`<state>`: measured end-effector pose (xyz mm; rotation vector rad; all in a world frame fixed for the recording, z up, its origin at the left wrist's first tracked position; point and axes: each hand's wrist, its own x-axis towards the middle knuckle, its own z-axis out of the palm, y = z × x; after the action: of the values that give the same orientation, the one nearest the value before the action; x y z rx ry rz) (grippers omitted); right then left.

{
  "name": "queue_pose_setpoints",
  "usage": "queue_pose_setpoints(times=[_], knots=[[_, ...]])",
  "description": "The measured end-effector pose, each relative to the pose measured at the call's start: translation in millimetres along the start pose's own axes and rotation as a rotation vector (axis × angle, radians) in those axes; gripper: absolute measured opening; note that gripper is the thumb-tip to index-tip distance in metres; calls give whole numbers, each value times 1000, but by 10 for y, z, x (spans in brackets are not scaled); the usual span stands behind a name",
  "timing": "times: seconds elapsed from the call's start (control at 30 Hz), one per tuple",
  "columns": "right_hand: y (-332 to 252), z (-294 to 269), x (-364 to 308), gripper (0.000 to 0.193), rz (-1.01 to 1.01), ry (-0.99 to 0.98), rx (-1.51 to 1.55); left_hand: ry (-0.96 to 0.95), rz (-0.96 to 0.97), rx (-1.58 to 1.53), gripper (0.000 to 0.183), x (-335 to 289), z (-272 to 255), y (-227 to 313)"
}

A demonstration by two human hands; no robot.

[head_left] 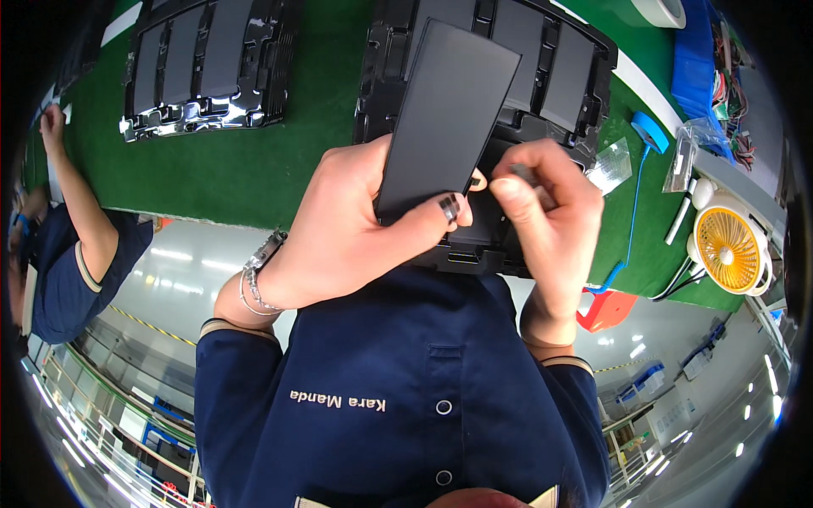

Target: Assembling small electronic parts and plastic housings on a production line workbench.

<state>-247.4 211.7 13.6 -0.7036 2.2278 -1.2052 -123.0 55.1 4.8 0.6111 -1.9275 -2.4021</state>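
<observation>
My left hand [347,220] grips a flat, dark rectangular panel [457,102], like a display screen, by its lower end. The thumb, with a dark ring-like band round it, lies across the panel's face. Close to the panel's lower right edge, my right hand [555,212] has its fingers curled in a pinch; a small greyish thing shows between them, too hidden to name. Beneath both hands sits a black moulded tray [605,52] with similar dark panels in its slots. The panel is tilted above this tray and hides part of it.
On the green table [322,102], another stack of black trays [203,63] stands at the left. A yellow-and-white fan [727,243], a blue coiled cord [650,134], a clear plastic bag [680,165] and a blue bin [694,63] lie right. A co-worker's arm [80,199] reaches in at far left.
</observation>
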Motion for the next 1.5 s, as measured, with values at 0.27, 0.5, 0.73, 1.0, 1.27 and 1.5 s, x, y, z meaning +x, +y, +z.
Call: queue_pose_setpoints(times=[0.27,0.5,0.73,1.0,1.27,1.5], knots=[[330,-456,396,36,-387,220,-780,-120,-76,289,34,-86,-242,17],[360,-652,486,44,-580,26,-1086,181,-65,475,78,-334,-76,-142],[378,-545,319,40,-546,186,-852,106,340,1191,67,-293,-142,-243],[269,-309,-28,42,-487,78,-468,-63,336,1247,68,-191,-170,-135],[160,-162,-212,16,-302,-109,49,24,429,1052,58,-198,-171,-202],[-13,40,-251,8,-267,-306,106,-33,84,121,54,-172,-100,-68]])
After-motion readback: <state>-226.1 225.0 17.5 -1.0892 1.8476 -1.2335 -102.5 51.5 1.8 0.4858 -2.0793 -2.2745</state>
